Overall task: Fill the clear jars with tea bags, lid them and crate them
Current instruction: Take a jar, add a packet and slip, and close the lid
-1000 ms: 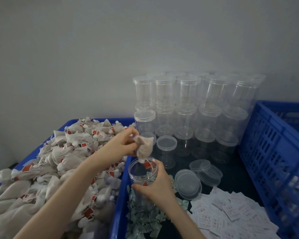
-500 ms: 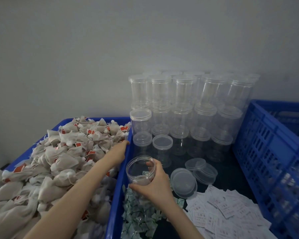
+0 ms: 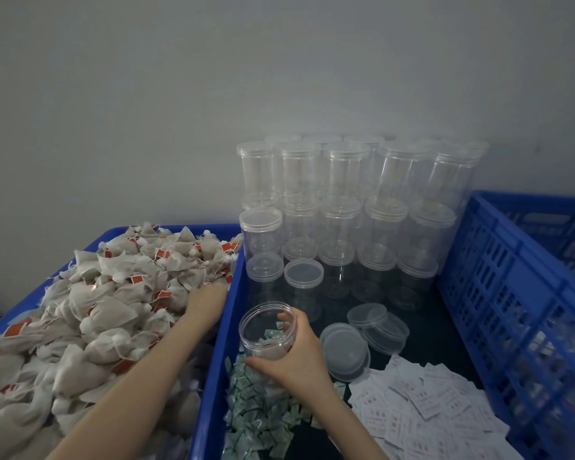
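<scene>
R hand (image 3: pixel 294 355) grips the open clear plastic jar (image 3: pixel 267 330) round its side wall, fingers and thumb curled on it, holding it tilted w/ mouth up and toward the camera, just above the heap of small green-white sachets (image 3: pixel 263 406) at the near end of the middle blue bin (image 3: pixel 213 376). Jar looks to have a bag or two inside, so filling is at an early stage by my read. L hand (image 3: pixel 206 302) is down in the pile of beige cloth tea bags w/ red tags (image 3: pixel 113 307) in the left blue tray (image 3: pixel 120 232); fingers buried in the bags, so can't tell if it's got one or not.

Risks from here:
- Tag strings look tangled, so one pull may drag extra bags over the tray edge.
- Jar is held by one hand at a tilt; a bag catching the rim could knock it or spill onto the sachets.
- Loose clear round lids (image 3: pixel 346 350) lie just right of the jar hand, easy to nudge.
- Stacked lidded empty jars (image 3: pixel 342 207) behind could topple if bumped.
</scene>
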The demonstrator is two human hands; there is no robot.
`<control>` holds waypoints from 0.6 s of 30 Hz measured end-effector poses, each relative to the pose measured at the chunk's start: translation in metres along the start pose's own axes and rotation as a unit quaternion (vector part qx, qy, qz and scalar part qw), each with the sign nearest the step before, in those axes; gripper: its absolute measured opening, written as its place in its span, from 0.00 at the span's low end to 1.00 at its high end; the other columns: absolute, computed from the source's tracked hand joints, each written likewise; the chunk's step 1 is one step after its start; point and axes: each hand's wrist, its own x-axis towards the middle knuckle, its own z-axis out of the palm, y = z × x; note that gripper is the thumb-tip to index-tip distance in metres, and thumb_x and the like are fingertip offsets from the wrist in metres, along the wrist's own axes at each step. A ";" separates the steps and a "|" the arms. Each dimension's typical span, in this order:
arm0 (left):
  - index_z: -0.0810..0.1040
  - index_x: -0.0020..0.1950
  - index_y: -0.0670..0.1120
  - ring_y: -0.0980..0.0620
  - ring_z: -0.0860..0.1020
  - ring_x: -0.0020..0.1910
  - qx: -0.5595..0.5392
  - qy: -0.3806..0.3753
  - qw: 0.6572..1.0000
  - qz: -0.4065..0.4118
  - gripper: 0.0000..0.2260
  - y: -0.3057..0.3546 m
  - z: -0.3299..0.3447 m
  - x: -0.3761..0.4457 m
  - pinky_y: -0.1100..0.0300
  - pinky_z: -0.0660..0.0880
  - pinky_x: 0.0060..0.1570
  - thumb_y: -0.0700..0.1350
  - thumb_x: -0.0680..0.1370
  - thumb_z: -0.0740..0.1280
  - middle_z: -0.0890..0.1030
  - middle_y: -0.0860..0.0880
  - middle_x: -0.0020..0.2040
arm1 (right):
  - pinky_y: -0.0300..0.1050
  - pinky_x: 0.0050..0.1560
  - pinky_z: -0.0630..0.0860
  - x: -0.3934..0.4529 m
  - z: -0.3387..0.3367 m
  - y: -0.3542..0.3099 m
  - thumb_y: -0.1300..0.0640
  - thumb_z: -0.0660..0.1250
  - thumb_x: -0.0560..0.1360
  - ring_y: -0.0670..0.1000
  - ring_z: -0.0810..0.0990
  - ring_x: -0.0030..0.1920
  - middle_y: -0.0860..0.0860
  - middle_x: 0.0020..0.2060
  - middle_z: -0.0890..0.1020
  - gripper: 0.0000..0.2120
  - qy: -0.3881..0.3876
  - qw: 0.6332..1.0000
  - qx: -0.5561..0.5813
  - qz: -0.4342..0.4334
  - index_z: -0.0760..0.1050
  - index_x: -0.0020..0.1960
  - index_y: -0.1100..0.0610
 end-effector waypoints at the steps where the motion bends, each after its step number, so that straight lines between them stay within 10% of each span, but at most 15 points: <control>1: 0.77 0.55 0.48 0.50 0.80 0.49 -0.004 0.004 1.000 -0.004 0.08 -0.001 -0.002 0.000 0.57 0.76 0.51 0.43 0.80 0.60 0.81 0.50 0.51 | 0.29 0.55 0.67 0.000 0.000 0.000 0.38 0.79 0.55 0.40 0.71 0.62 0.35 0.61 0.71 0.42 -0.001 1.000 0.000 0.002 0.61 0.63 0.38; 12: 0.80 0.58 0.48 0.57 0.78 0.39 -0.261 0.189 0.946 0.024 0.09 -0.018 -0.087 -0.032 0.67 0.72 0.39 0.46 0.80 0.64 0.81 0.52 0.44 | 0.27 0.53 0.66 0.004 0.002 0.000 0.41 0.81 0.57 0.39 0.70 0.62 0.35 0.61 0.71 0.42 -0.007 1.000 0.011 0.017 0.59 0.63 0.36; 18: 0.72 0.46 0.63 0.65 0.79 0.38 -0.360 0.120 0.909 0.172 0.08 0.005 -0.124 -0.077 0.72 0.75 0.31 0.50 0.76 0.69 0.80 0.58 0.37 | 0.24 0.47 0.68 0.003 0.006 -0.004 0.36 0.78 0.53 0.36 0.71 0.59 0.34 0.60 0.71 0.42 -0.008 1.000 0.018 0.018 0.60 0.61 0.34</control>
